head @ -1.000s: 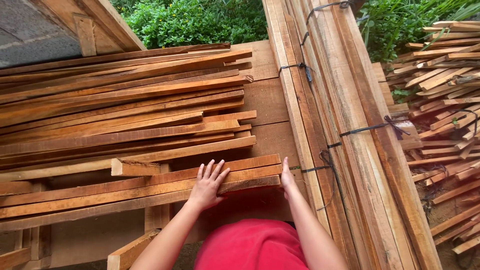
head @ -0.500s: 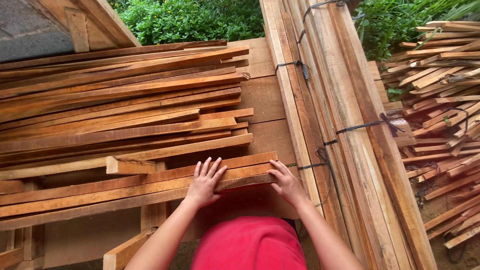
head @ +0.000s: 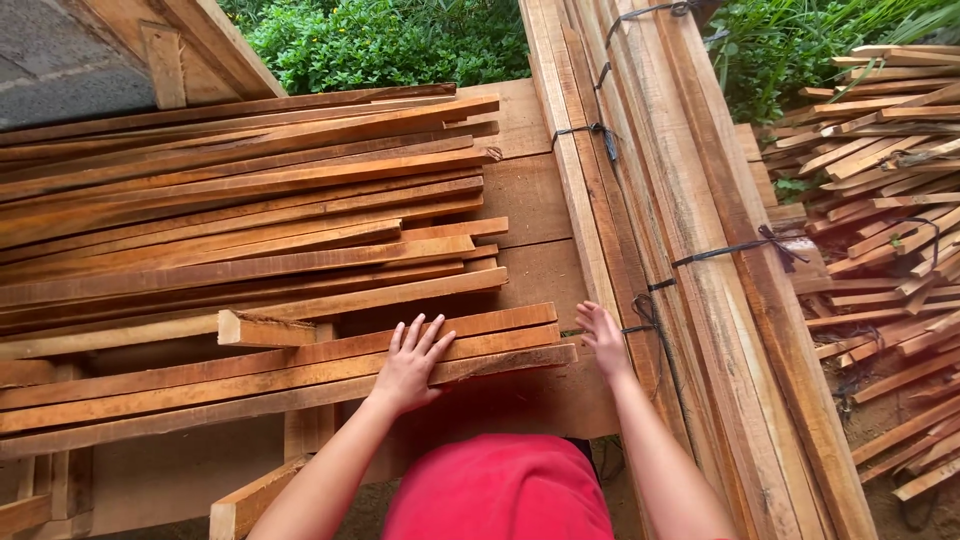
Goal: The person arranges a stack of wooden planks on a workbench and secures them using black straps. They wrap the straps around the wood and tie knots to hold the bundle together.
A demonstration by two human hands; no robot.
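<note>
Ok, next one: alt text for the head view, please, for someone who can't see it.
Seen from above, a person's left hand lies flat on a few long wooden slats, while the right hand is at the slats' ends. More slats are piled behind, and wire-tied bundled planks run along the right.

The wooden slats point(head: 250, 230) filling the left of the frame are showing warm orange-brown with darker reddish streaks along the grain. The tied bundle of planks point(head: 680, 260) running up the right centre is looking paler tan, its binding cords point(head: 735, 247) appearing black. The garment point(head: 500, 490) at the bottom centre is glowing plain red. The foliage point(head: 390, 40) along the top is showing bright green.
</note>
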